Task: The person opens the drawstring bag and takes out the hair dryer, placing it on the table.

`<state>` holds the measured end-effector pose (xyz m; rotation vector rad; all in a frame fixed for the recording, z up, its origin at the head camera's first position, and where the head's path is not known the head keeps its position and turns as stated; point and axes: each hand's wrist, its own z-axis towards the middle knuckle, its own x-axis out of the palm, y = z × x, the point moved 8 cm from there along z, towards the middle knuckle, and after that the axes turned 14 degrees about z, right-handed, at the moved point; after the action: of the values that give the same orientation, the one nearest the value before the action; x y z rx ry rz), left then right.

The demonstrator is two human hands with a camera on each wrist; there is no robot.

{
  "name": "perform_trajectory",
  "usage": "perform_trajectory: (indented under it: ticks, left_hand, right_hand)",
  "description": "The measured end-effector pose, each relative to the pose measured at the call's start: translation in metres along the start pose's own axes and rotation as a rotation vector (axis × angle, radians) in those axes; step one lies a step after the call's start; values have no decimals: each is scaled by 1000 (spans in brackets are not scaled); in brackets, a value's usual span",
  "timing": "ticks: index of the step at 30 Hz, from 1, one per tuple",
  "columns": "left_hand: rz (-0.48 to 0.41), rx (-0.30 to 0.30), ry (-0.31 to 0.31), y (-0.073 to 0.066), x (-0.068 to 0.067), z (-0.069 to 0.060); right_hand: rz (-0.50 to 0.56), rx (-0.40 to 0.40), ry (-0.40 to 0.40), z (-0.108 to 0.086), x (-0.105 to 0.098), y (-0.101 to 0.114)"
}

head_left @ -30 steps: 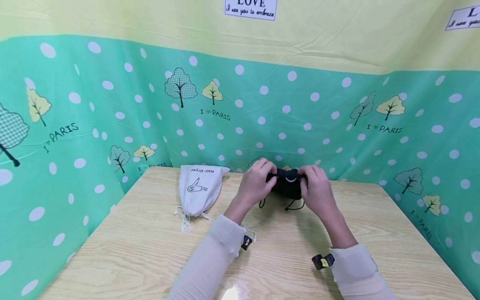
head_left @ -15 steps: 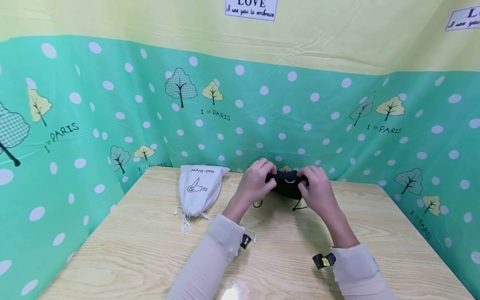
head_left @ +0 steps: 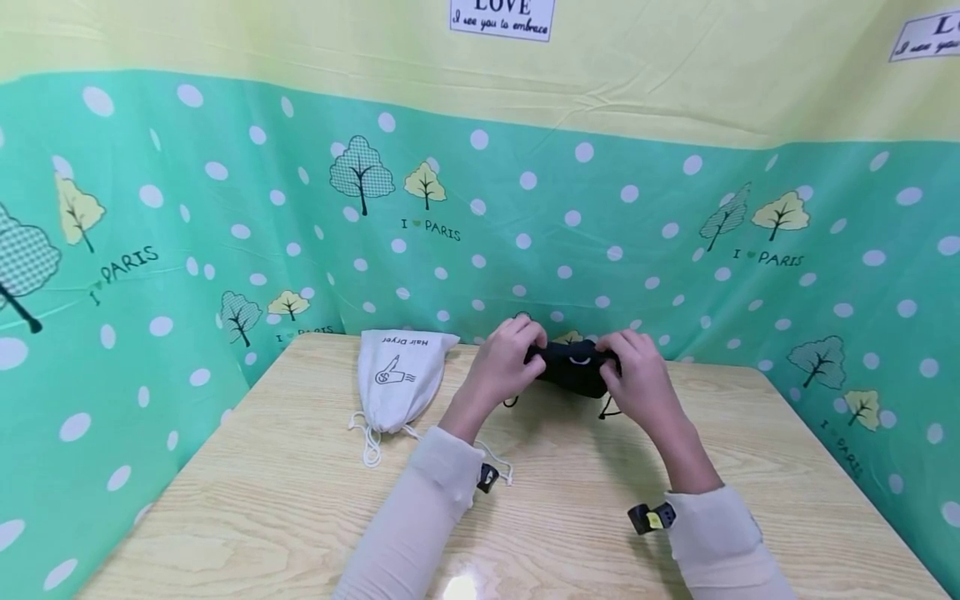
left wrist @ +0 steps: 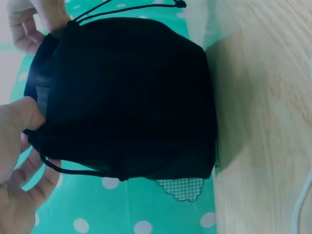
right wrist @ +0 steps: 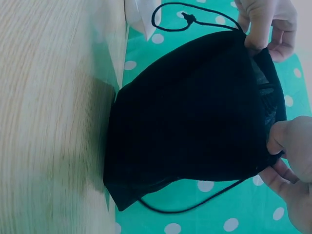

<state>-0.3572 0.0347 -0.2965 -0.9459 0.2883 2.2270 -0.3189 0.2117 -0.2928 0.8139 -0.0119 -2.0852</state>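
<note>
A black drawstring bag [head_left: 573, 377] stands near the back edge of the table, its mouth upward and partly spread. My left hand [head_left: 504, 360] pinches one side of the rim. On the opposite side, my right hand [head_left: 637, 373] grips the rim between thumb and fingers. Through the mouth, in the right wrist view, something dark and shiny shows inside the black bag [right wrist: 190, 112]; its kind is hidden. Black cords with knotted ends hang from both sides of the bag, also visible in the left wrist view beside the left hand [left wrist: 19, 161].
Left of the hands, a white drawstring bag [head_left: 397, 379] printed "Hair Dryer" lies on the wooden table [head_left: 247, 500], its white cords trailing toward the left forearm. A green and yellow patterned curtain [head_left: 465, 183] hangs right behind the table.
The left hand has moved slightly left, and the black bag's mouth is drawn wider. Its cords have shifted outward with the hands. The white bag has stayed in place.
</note>
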Motion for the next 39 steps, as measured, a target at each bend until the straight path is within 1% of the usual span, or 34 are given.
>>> perform_trajectory:
  ticks: [3,5,12,15,17,23,26,32,36,39]
  left_hand:
    - [2,11,32,1,1,0]
    - [10,17,66,1,2,0]
    - [68,54,218,-2,11,0]
    - [84,59,247,-4,13,0]
    - [91,51,241,-4,14,0]
    - [85,6,147,-3,8,1]
    - [72,-15,126,-1,5,0]
    - [56,-57,129,7,0,0]
    - [54,-57,139,9,0,0]
    - [49,-51,166,7,2,0]
  right_hand:
    - [-11,-7,6,0,0,-1]
    - [-17,-15,9,0,0,-1]
    - [-33,-38,28,-2,2,0]
    - [-25,-39,34,-2,3,1]
    - [-22,-44,42,-2,5,3]
    - [-4,-66,82,-2,8,6]
    - [1,-67,105,-2,8,6]
    - [-17,-23,123,-1,4,1]
    - [-27,1,128,-2,2,-3]
    - [-28,-2,128,-2,2,-4]
